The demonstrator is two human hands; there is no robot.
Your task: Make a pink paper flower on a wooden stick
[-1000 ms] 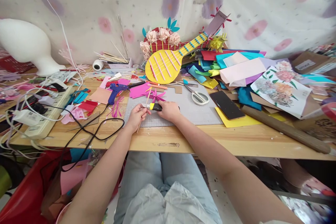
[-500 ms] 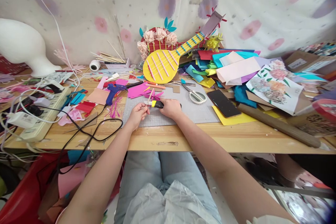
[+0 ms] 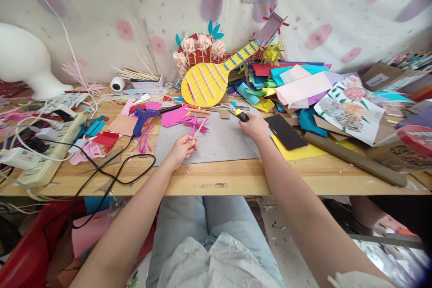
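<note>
1. Pinched between the left hand fingers: a thin wooden stick carrying a magenta paper bow, held over the grey cutting mat.
2. Right hand is closed round a yellow-and-black utility knife.
3. Change noted: half a second ago the knife met the stick; it now sits well apart, near the scissors. Cutting appears finished.

No words, brands or numbers can be read anywhere. The white label on the cardboard box, at two o'clock, carries dark print too small and blurred to make out.
</note>
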